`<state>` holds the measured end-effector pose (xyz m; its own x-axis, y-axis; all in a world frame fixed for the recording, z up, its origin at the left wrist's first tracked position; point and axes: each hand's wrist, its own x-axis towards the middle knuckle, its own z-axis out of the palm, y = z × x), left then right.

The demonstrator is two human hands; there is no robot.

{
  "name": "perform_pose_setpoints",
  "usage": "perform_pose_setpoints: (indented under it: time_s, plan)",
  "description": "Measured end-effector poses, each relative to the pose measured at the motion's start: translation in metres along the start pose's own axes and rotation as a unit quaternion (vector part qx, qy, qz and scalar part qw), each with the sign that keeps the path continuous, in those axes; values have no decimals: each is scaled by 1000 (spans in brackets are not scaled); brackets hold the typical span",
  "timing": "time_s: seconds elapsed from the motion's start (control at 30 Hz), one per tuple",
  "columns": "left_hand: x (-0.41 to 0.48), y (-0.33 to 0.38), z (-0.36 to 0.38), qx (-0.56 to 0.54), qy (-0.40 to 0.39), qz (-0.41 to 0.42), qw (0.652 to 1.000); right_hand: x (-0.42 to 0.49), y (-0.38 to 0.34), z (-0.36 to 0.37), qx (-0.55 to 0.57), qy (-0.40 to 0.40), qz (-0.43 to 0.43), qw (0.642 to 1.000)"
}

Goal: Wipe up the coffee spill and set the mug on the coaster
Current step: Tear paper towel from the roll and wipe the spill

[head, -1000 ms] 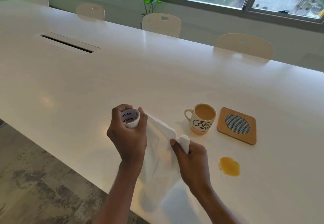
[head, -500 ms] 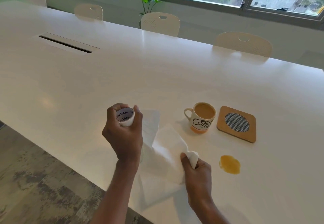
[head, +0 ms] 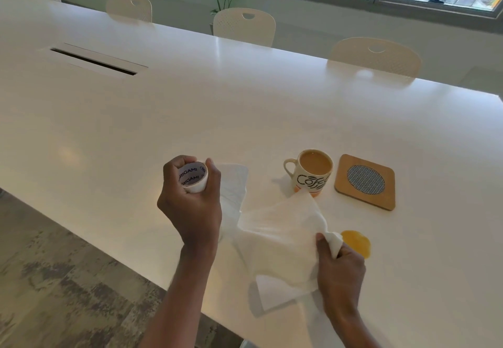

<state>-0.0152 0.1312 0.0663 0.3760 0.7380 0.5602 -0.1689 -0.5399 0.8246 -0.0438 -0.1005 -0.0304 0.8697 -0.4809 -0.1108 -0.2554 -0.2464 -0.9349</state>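
Observation:
A white mug (head: 313,173) full of milky coffee stands on the white table (head: 190,108), handle to the left. A square wooden coaster (head: 364,181) with a woven round centre lies just right of it, bare. An orange-brown coffee spill (head: 358,243) sits in front of the coaster. My left hand (head: 190,206) grips a nearly spent paper towel roll (head: 193,177). My right hand (head: 340,266) pinches a white paper towel sheet (head: 280,241) that still trails from the roll; the hand is right beside the spill, covering its left edge.
Several cream chairs (head: 245,25) line the far side of the table. A cable slot (head: 92,60) is set into the tabletop at the far left. The table's near edge runs diagonally below my arms, with patterned floor (head: 54,279) beyond it.
My right hand has pulled the towel sheet out to the right and down, toward the spill. The left hand still holds the roll, nearly in place. The mug and coaster have not moved.

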Motion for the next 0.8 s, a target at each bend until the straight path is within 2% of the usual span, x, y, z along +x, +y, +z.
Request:
perform_pose_setpoints:
  time_s: [0.13, 0.27, 0.53, 0.7, 0.8]
  plan:
    - [0, 2, 0, -2, 7, -13, 1000, 4, 0, -18, -48, 40, -33, 998]
    - [-1, 6, 0, -6, -4, -12, 1000, 7, 1, -41, -38, 67, -50, 996]
    - [-7, 8, -7, -42, -72, -18, 996, 2, -15, -68, 23, 69, -68, 995]
    - [-9, 3, -15, 1, -99, 6, 995, -1, -26, -80, 39, 68, -79, 994]
    - [-10, 2, -19, -22, -117, -13, 993, 0, -29, -86, 43, 66, -74, 994]
